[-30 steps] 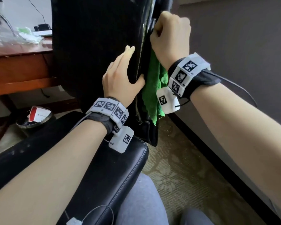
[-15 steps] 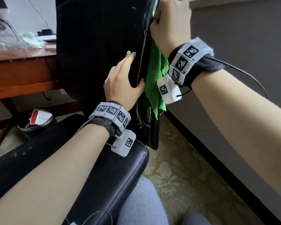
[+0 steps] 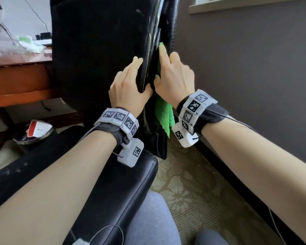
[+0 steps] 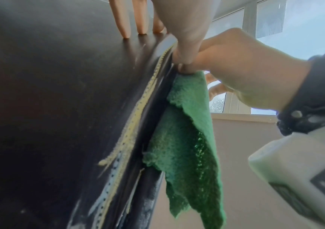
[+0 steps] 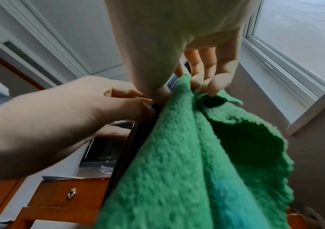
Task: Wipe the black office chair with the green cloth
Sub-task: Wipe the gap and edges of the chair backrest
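Observation:
The black office chair's backrest stands upright ahead of me, with its seat below. My left hand holds the backrest's right edge, fingers flat on the front and thumb wrapped round the rim. My right hand sits just right of it and grips the green cloth, pressing it against the backrest's edge and rear side. The cloth's lower part hangs loose along the edge. In the right wrist view my fingers curl into the cloth.
A wooden desk with cables and plastic wrapping stands at the left. A round waste bin sits on the floor under it. A grey wall runs close along the right, above patterned carpet. My knees show at the bottom.
My right hand has slid down the backrest's edge with the cloth, from near the top to level with my left hand. The left hand has kept its hold.

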Tool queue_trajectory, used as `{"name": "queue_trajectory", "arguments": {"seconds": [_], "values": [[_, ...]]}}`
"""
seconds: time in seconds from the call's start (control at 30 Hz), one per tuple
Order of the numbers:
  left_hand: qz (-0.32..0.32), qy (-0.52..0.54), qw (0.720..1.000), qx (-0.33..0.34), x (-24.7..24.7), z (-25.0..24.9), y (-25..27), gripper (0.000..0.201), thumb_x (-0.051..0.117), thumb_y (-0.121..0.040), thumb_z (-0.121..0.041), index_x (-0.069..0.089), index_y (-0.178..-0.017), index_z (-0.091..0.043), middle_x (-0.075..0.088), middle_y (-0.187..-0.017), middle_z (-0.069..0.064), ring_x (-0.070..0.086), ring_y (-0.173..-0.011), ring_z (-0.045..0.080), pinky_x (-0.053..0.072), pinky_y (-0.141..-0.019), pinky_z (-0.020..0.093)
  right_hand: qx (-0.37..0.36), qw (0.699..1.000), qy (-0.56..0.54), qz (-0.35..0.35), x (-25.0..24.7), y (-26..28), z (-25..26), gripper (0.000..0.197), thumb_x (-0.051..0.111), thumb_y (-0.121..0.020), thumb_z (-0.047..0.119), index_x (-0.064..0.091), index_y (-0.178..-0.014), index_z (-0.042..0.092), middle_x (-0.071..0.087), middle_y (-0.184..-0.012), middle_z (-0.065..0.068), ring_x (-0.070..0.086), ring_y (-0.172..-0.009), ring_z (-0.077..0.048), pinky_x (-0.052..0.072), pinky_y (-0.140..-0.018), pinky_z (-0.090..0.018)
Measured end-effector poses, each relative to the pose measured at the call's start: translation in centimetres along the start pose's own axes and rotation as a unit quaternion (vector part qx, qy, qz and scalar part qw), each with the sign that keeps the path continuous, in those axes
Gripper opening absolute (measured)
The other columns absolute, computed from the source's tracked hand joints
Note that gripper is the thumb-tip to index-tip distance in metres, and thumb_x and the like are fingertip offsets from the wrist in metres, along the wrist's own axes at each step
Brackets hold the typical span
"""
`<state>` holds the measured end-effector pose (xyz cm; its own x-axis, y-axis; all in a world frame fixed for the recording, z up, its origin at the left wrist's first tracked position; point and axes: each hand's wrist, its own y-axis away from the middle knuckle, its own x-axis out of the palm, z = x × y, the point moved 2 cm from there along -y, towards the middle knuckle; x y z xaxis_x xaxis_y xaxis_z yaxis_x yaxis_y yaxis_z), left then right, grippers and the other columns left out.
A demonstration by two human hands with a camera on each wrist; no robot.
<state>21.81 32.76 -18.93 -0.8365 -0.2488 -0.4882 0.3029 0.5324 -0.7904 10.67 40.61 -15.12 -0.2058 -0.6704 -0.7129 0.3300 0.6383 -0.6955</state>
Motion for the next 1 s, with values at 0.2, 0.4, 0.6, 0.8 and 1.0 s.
{"name": "queue_trajectory", "arguments": {"seconds": [0.2,0.4,0.6,0.8,1.0], "values": [[-0.004,-0.01,1.0,0.014,-0.2,-0.1,0.0,0.066,0.069,-0.082,-0.033,0.047,-0.144,-0.029,0.048,-0.148,-0.015,0.054,-0.119,0.012,0.032,-0.088,0.019,-0.033,0.998,-0.007,-0.06,-2.1,-2.7,0.0,0.033,0.043,-0.089,0.008,0.05,-0.122,0.006,0.052,-0.11,-0.012,0.057,-0.081,-0.036,0.036,-0.062,-0.038],[-0.01,-0.001,0.999,0.03,-0.2,0.1,0.6,0.065,0.068,-0.083,-0.033,0.047,-0.144,-0.027,0.044,-0.151,-0.013,0.052,-0.121,0.012,0.035,-0.087,0.019,-0.038,0.995,-0.044,-0.08,-0.6,-2.2,-0.8,0.028,0.048,-0.09,0.01,0.058,-0.115,0.006,0.055,-0.109,-0.012,0.059,-0.084,-0.037,0.049,-0.069,-0.043],[0.02,0.0,0.999,0.034,1.4,1.7,3.9,0.08,0.068,-0.081,-0.031,0.033,-0.151,-0.016,0.028,-0.16,0.003,0.035,-0.141,0.021,0.037,-0.108,0.032,-0.031,0.986,-0.155,-0.061,5.1,4.4,-1.4,0.032,0.053,-0.084,0.007,0.064,-0.115,0.003,0.058,-0.095,-0.012,0.059,-0.076,-0.033,0.052,-0.065,-0.042],[0.043,0.007,0.999,0.003,2.5,2.7,6.2,0.088,0.064,-0.082,-0.036,0.022,-0.155,-0.012,0.015,-0.164,0.01,0.023,-0.149,0.025,0.032,-0.114,0.04,-0.038,0.974,-0.22,-0.037,7.3,8.2,-2.4,0.043,0.059,-0.084,0.005,0.058,-0.127,0.008,0.064,-0.112,-0.008,0.065,-0.093,-0.027,0.054,-0.079,-0.04],[0.039,0.026,0.999,-0.006,2.5,2.8,6.2,0.088,0.066,-0.081,-0.034,0.023,-0.155,-0.012,0.016,-0.164,0.009,0.024,-0.148,0.023,0.034,-0.112,0.035,-0.035,0.968,-0.222,-0.116,7.5,6.8,-2.4,0.034,0.059,-0.085,0.008,0.063,-0.119,0.004,0.067,-0.107,-0.008,0.066,-0.091,-0.024,0.053,-0.078,-0.034]]}}
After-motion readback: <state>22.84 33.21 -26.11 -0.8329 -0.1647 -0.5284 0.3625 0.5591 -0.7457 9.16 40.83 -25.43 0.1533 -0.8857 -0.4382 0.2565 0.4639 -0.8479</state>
